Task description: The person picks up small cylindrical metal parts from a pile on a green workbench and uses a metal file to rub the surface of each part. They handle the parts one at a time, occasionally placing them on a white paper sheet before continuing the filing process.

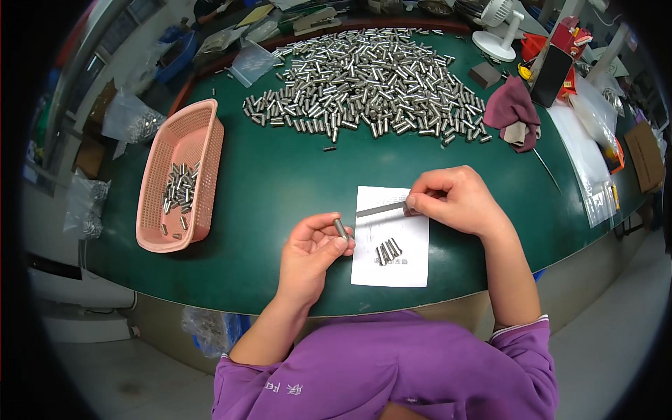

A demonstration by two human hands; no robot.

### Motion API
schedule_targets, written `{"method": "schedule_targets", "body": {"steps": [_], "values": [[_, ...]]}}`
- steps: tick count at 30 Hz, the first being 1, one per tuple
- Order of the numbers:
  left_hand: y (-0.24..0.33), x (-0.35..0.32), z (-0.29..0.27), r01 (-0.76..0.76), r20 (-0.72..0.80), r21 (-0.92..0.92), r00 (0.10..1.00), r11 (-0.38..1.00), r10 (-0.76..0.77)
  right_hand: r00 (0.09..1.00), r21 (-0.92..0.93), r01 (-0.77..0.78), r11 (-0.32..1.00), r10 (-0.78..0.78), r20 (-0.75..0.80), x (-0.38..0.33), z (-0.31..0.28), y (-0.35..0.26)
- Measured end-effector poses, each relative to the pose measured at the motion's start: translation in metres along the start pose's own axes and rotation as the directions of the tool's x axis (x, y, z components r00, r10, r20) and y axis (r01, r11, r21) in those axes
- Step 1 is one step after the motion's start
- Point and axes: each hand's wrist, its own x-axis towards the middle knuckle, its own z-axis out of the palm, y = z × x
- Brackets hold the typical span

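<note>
Your counter (pixel 280 175) is dark green with a curved near edge. At its far middle lies a big heap of metal pins (pixel 367 80). To your left sits a pink basket (pixel 178 175) with a few pins in it. Straight ahead lies a white sheet (pixel 392 262) bearing a small cluster of pins (pixel 388 250). On the right lie a maroon cloth (pixel 514 108), a grey block (pixel 484 73) and clear plastic bags (pixel 588 150).

Basket (pixel 210 133) left of paper sheet (pixel 413 262), pin heap (pixel 371 80) behind both.
</note>
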Motion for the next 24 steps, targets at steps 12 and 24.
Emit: {"method": "schedule_targets", "body": {"steps": [12,24], "values": [[0.001,0.001,0.002,0.007,-0.001,0.005,1.000,1.000,-0.007,0.998,0.088,-0.025,0.996,0.029,-0.053,0.003,0.009,-0.004],[-0.002,-0.001,0.008,0.058,0.021,-0.010,0.998,0.998,-0.058,0.974,0.038,0.222,0.974,-0.223,0.038,0.003,0.037,-0.027]]}}
